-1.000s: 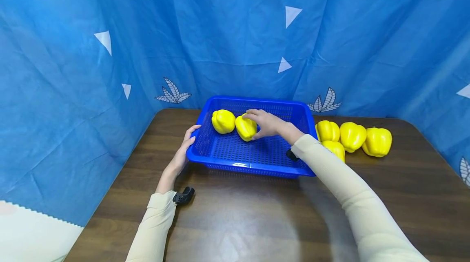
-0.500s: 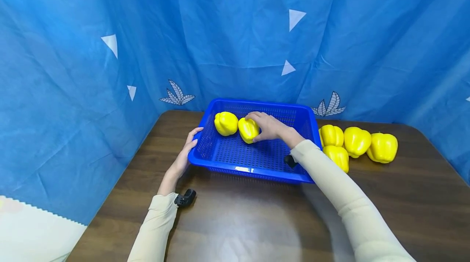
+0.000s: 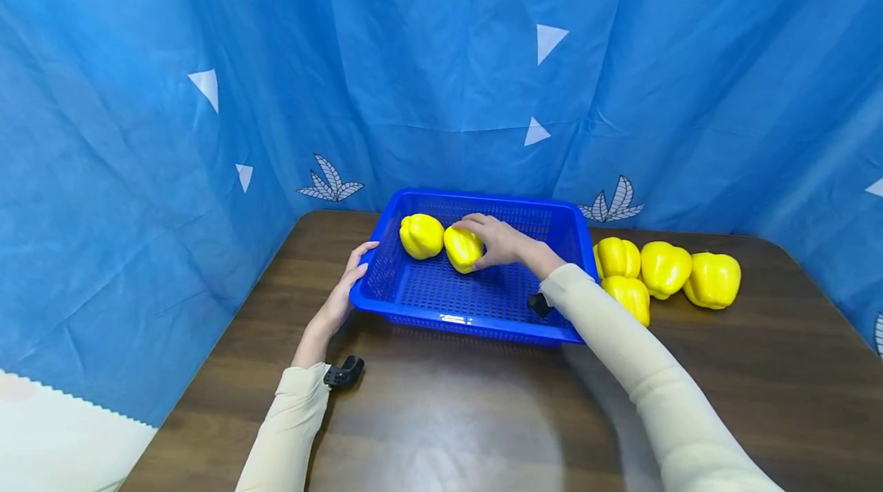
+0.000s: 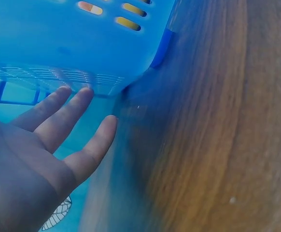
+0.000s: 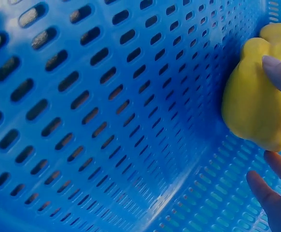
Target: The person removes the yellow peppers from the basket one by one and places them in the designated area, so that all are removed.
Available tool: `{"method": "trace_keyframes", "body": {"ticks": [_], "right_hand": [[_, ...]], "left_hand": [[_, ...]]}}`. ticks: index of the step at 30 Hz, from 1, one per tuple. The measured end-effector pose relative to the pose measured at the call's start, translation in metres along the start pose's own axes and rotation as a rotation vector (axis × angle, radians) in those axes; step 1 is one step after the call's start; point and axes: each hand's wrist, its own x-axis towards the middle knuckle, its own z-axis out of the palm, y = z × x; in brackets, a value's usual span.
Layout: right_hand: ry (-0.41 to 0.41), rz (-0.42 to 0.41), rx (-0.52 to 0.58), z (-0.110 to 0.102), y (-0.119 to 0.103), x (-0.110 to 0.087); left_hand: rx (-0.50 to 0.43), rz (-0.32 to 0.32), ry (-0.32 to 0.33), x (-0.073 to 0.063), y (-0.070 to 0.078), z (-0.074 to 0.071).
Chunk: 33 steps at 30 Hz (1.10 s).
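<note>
A blue perforated plastic basket [image 3: 476, 323] stands on the table. My left hand [image 3: 339, 289] holds its left end, fingertips over the rim; the left wrist view shows other fingers [image 4: 99, 140] against the outer wall. Inside the basket my right hand [image 3: 498, 239] grips a yellow bell pepper [image 3: 461, 253], with the thumb on one side and fingers on the other. The right wrist view shows this pepper [image 5: 256, 101] close over the basket floor. A second yellow bell pepper [image 3: 421, 236] lies in the basket's left part, beside the gripped one.
Several more yellow bell peppers [image 3: 665, 268] stand grouped on the wooden table [image 3: 441, 408], right of the basket. A blue patterned curtain [image 3: 441, 78] hangs behind and at the sides. My right forearm crosses the basket's right front corner.
The right hand stays on the same bell pepper, which has tilted slightly in the grip. The head view has shifted a little. The left hand stays at the basket's left end.
</note>
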Motion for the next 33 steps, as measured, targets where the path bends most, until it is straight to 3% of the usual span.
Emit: {"method": "trace_keyframes", "body": {"ticks": [11, 18, 33], "right_hand": [[0.037, 0.006, 0.032, 0.002, 0.0, -0.004], [0.106, -0.026, 0.046, -0.013, -0.003, -0.009], [0.151, -0.067, 0.068, -0.045, -0.024, -0.029]], "left_hand": [[-0.011, -0.008, -0.011, -0.001, -0.002, 0.002], [-0.035, 0.0, -0.017, 0.001, 0.0, 0.002], [-0.043, -0.003, -0.01, 0.001, 0.002, -0.003]]}}
